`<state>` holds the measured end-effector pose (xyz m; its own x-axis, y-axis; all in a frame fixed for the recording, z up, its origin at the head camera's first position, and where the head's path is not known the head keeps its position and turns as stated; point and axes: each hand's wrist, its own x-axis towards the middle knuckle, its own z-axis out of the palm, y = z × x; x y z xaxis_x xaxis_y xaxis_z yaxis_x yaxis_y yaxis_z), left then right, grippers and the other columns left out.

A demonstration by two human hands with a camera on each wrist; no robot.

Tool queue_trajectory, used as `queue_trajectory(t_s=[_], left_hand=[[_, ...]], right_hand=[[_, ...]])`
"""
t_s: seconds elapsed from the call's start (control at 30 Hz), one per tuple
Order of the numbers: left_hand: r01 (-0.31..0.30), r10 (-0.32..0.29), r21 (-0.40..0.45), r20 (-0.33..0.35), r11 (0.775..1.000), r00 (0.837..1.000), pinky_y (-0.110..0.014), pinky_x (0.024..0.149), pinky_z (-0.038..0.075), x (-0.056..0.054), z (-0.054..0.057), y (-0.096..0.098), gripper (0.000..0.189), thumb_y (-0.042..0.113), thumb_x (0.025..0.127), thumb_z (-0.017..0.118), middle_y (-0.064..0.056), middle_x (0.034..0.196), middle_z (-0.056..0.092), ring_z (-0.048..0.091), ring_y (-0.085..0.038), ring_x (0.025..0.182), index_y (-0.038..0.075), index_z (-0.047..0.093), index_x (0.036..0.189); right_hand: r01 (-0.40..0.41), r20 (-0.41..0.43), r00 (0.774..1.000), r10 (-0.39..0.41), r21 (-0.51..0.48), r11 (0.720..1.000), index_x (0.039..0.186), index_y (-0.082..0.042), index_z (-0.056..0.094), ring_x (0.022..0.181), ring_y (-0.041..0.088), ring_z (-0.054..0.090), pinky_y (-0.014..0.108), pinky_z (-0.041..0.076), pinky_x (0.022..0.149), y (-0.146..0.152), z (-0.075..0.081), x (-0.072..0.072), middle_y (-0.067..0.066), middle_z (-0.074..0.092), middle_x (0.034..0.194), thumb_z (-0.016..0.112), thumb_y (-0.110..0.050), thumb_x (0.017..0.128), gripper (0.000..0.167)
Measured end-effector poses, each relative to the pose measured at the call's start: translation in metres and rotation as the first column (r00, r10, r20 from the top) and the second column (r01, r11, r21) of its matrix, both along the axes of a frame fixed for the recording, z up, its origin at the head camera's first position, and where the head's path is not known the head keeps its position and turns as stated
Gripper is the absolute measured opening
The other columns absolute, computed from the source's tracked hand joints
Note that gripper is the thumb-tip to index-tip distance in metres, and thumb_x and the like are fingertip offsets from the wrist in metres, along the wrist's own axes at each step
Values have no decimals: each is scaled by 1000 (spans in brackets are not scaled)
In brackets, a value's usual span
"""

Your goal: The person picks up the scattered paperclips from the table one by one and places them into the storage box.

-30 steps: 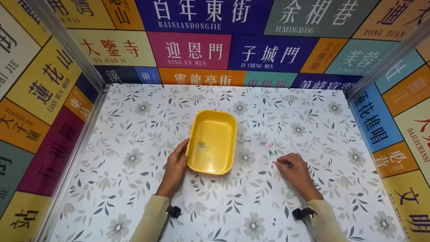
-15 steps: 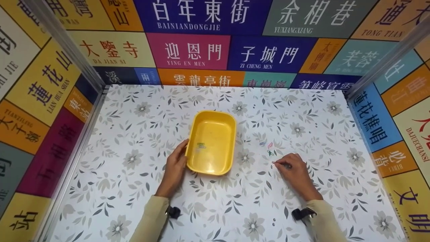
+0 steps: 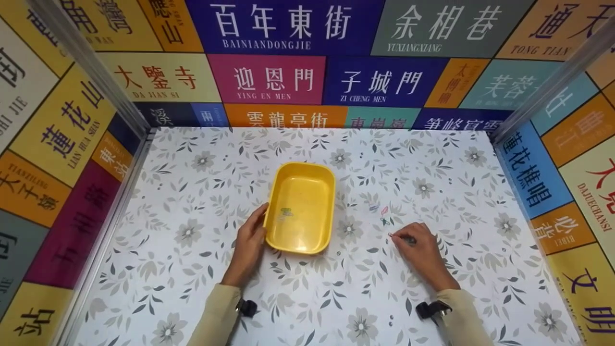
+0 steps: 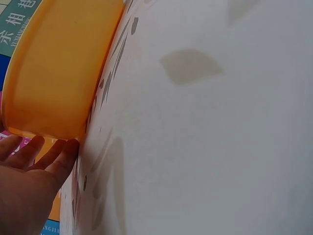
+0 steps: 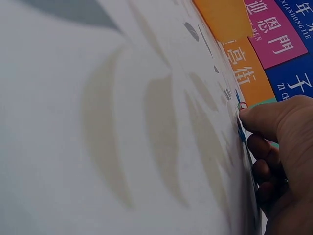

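Right hand [image 3: 419, 242] pinched a red paper clip [image 3: 390, 234]; judged light, springy, best taken across its long sides. Left hand [image 3: 250, 240], fingers extended, touched the yellow plastic tray [image 3: 307, 202].

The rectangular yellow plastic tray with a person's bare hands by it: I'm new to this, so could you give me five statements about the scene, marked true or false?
1. The left hand touches the side of the yellow tray. True.
2. The right hand grips the tray's rim. False: it is apart from the tray, pinching a small red clip.
3. A small pink clip lies on the tabletop, right of the tray. True.
4. The tray has nothing inside. False: a few tiny pieces lie in it, one of them a green piece.
5. The tabletop is plain black. False: it is white with a grey floral print.
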<state>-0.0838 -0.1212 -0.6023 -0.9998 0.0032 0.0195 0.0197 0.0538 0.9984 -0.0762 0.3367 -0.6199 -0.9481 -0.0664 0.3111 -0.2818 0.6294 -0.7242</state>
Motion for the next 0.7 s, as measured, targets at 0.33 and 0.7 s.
queue_trajectory(t_s=[0.33,0.7], left_hand=[[0,0,-5,26,1000,1000,-45,130,37,1,-1,1,59,3,109,51,-2,168,52,51,-23,153,18,51,166],[-3,4,-5,48,1000,999,-42,131,36,1,1,1,61,4,108,52,3,167,52,49,-20,154,18,50,167]], right_hand=[[32,49,998,-30,-31,999,94,-13,84,95,12,59,14,45,85,-1,0,3,-1,73,94,90,1,87,17],[30,58,998,-24,-108,994,96,-12,84,94,10,63,9,50,85,-10,7,8,0,75,96,89,5,87,20]])
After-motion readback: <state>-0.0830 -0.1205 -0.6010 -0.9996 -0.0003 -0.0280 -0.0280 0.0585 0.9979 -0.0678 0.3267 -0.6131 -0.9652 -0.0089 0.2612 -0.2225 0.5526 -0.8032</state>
